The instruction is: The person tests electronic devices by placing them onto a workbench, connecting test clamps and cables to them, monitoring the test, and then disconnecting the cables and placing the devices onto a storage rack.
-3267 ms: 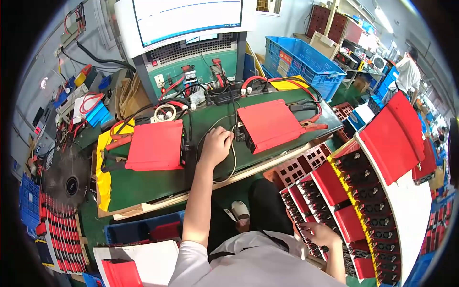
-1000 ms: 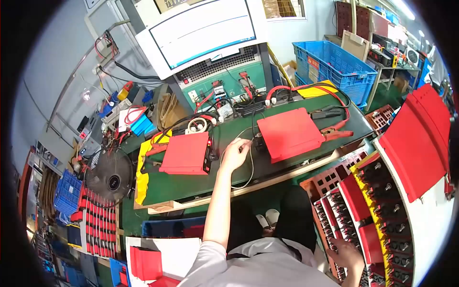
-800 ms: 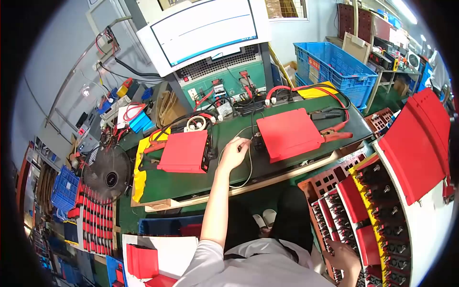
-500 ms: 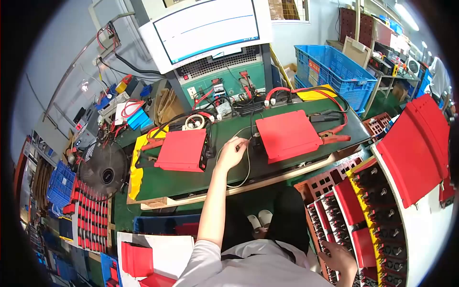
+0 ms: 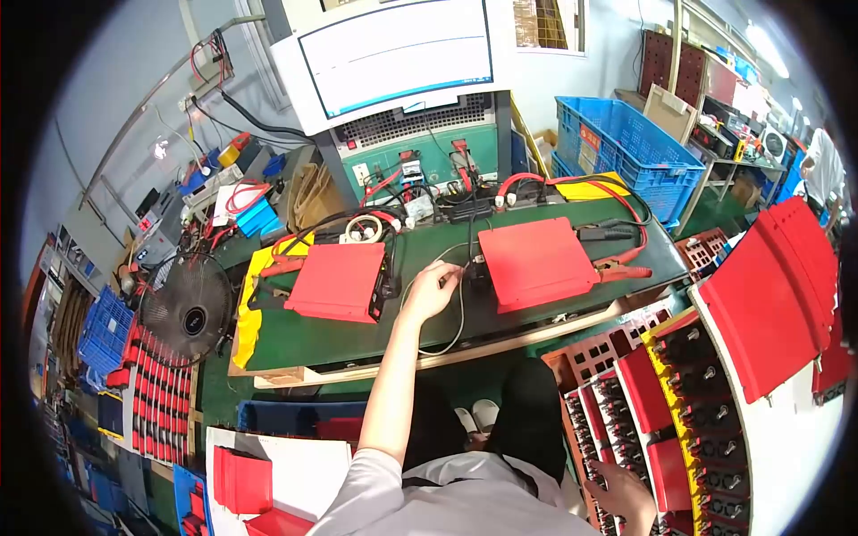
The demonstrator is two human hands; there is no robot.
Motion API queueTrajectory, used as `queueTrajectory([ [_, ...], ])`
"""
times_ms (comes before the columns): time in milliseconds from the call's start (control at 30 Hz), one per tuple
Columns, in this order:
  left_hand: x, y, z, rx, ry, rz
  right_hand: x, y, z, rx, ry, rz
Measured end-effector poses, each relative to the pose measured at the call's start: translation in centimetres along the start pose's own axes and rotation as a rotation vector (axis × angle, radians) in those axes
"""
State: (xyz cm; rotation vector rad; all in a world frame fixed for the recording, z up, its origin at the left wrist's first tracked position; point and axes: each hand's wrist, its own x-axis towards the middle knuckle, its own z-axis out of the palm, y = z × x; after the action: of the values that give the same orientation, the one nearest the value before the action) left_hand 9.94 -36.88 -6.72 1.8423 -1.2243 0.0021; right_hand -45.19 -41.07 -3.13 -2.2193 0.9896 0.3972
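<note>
My left hand is over the green bench mat, between two red box-shaped units. Its fingers are pinched together on a thin grey cable, which loops down around them. The left red unit and the right red unit lie flat, each with clamps and leads at its outer side. Low on the right, my right hand rests near a row of red-cased units with black end panels. Its fingers are spread and no object shows in them.
A monitor stands behind the bench. A blue crate is at the back right, a black fan at the left. Stacked red covers rise on the right, and red parts lie on a white board at lower left.
The head view has shifted slightly. My left hand stays at the cable between the units, and my right hand remains by the row, its fingers a little more spread.
</note>
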Motion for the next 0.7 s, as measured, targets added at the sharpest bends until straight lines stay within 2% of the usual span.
queueTrajectory([
  [300,-0.1,-0.3,0.2,0.009,0.018,0.009,0.3,0.5,0.4,0.005,0.012,-0.006],
  [400,-0.2,-0.6,0.2,0.022,0.019,0.007,-0.2,-1.4,-0.8,-0.007,-0.035,0.073],
  [433,-0.2,-0.6,0.1,0.034,0.007,0.002,0.5,0.6,0.4,-0.027,0.016,-0.043],
  [700,0.0,-0.8,0.2,0.051,0.01,0.046,0.5,-0.2,0.3,-0.037,-0.014,0.04],
])
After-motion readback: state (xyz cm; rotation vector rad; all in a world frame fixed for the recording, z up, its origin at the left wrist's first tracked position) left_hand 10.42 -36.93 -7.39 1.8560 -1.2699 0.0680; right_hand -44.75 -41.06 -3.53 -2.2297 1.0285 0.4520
